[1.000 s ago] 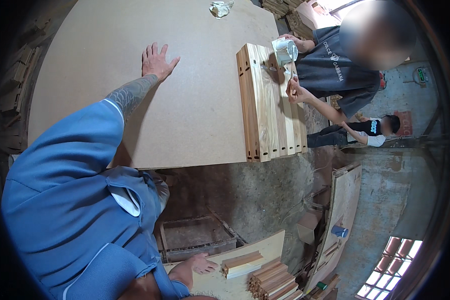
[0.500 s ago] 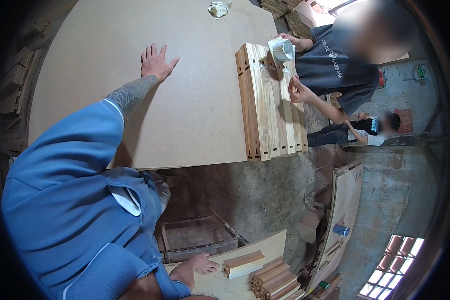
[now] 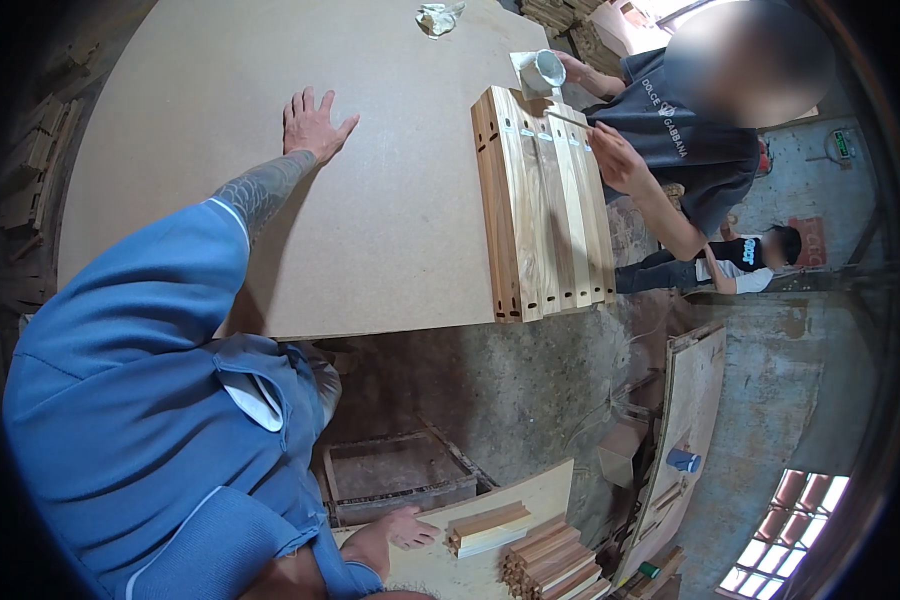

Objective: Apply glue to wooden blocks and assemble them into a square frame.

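Note:
My left hand [image 3: 317, 125] lies flat on a broad brown board [image 3: 390, 220], fingers spread and holding nothing. Lower in the view, my right hand [image 3: 405, 528] rests on a pale wooden panel [image 3: 450, 580], its fingers stretched out beside a small bundle of wood strips [image 3: 488, 528]. To the right of my left hand, at the board's edge, lies a row of wooden bars [image 3: 545, 215] with dark slots near their ends. White stuff marks several slots at the far end. Across from me a co-worker's hand [image 3: 620, 158] holds a thin stick [image 3: 567, 118] over the bars; the other holds a white-smeared cup [image 3: 543, 72].
A crumpled pale wad [image 3: 438, 18] lies at the board's far edge. Beside the bundle is a larger stack of strips [image 3: 552, 565]. A wooden frame [image 3: 400, 470] stands below the board. A blue cup [image 3: 682, 460] sits farther right, and another person [image 3: 735, 260] is in the background.
The co-worker's cup has moved left and away from over the bars, and the stick hand has shifted to the right and up. White marks on the slots now show. My hands have stayed still.

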Tool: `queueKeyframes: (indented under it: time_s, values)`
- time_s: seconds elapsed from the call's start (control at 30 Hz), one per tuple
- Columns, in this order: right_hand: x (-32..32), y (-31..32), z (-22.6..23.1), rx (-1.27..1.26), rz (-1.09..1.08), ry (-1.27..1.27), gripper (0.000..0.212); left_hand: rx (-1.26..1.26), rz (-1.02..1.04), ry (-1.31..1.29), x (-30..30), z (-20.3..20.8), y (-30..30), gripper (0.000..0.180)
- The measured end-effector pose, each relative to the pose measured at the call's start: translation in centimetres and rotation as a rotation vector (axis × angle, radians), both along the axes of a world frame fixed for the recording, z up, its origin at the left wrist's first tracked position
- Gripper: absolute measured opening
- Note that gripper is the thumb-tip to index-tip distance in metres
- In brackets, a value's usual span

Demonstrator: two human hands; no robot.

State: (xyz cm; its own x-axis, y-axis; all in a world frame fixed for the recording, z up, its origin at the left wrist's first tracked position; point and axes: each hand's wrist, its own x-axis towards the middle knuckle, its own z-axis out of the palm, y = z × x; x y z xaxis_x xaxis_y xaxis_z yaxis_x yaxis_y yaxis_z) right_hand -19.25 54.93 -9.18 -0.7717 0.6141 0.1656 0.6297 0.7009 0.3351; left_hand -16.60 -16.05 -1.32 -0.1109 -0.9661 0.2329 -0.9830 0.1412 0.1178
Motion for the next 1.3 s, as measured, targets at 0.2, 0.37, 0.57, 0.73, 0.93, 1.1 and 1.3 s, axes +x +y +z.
queueKeyframes:
  time_s: [0.2,0.37,0.57,0.73,0.93,1.1,1.3]
  values:
    - [0.4,0.7,-0.1,-0.008,0.004,0.003,0.087,-0.003,0.004,0.009,0.4,-0.3,0.3,0.073]
    - [0.7,0.8,-0.4,-0.007,0.013,0.010,0.087,-0.011,-0.007,0.020,0.4,-0.2,0.4,0.073]
    - [0.5,0.3,0.1,-0.014,-0.006,-0.031,0.088,-0.066,-0.012,0.007,0.3,-0.5,0.2,0.072]
    - [0.4,0.0,0.3,-0.030,-0.009,-0.018,0.088,-0.067,-0.014,0.002,0.3,-0.5,0.2,0.073]
    - [0.5,0.2,0.2,-0.029,0.002,-0.004,0.088,-0.054,-0.018,0.012,0.4,-0.7,0.0,0.073]
    - [0.7,0.3,-0.1,-0.003,0.017,0.004,0.088,-0.024,-0.017,0.013,0.3,-0.3,0.1,0.073]
    - [0.6,1.3,-0.8,0.032,0.033,0.001,0.088,0.000,-0.008,0.013,0.5,-0.4,0.1,0.073]
